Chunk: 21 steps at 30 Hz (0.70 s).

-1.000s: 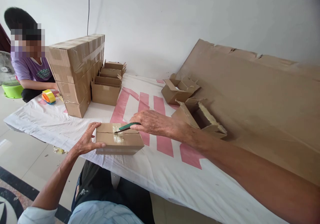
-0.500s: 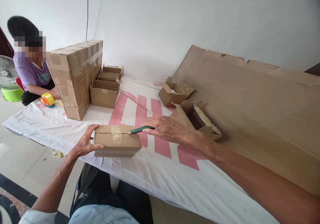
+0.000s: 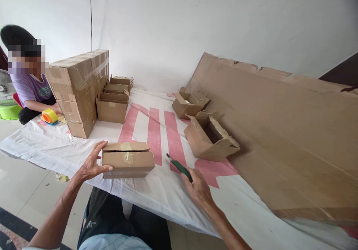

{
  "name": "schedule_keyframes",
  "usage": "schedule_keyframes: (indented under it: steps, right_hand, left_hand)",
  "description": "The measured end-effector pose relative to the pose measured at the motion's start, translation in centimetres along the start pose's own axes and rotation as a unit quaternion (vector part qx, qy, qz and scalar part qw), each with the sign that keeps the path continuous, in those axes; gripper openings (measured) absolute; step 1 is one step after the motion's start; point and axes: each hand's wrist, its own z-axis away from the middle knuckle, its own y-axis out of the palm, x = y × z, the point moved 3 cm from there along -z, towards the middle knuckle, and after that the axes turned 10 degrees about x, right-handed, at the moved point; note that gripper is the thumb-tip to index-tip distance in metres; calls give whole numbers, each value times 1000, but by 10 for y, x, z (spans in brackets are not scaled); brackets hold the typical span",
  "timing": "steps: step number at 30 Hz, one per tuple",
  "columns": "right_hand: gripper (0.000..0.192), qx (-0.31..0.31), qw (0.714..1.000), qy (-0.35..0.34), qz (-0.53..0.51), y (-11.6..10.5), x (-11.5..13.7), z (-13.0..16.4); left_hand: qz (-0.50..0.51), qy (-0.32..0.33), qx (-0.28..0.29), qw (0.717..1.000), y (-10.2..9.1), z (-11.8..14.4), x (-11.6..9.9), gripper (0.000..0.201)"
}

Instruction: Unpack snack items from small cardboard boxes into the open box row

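Note:
A small taped cardboard box lies near the front edge of the table, with a dark gap along the seam between its top flaps. My left hand grips the box's left end, thumb on the near side and fingers at the far corner. To the right of the box, my right hand is closed around a green utility knife. The knife's blade points up and left, apart from the box and over the red-and-white cloth.
Taped boxes are stacked at the left, beside opened boxes. Two more opened boxes, a nearer one and a farther one, sit by a large cardboard sheet. A tape roll lies near a seated person.
My right hand has drawn the knife off the box's seam, moving right and toward me. The seam gap is wider now. My left hand stays on the box.

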Motion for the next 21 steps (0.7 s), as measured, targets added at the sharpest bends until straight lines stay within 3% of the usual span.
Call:
schedule_keyframes:
  steps: [3,9,21]
  right_hand:
    - [37,-18,998,-8,53,22,-19,22]
    - [37,-28,991,-18,127,27,-22,29]
    - [38,-86,986,-82,115,21,18,21]
  left_hand:
    - [-9,3,-4,1000,0,2,-4,92]
    - [-27,10,-25,999,-1,7,-10,83]
    - [-56,26,-46,997,-3,15,-13,66]
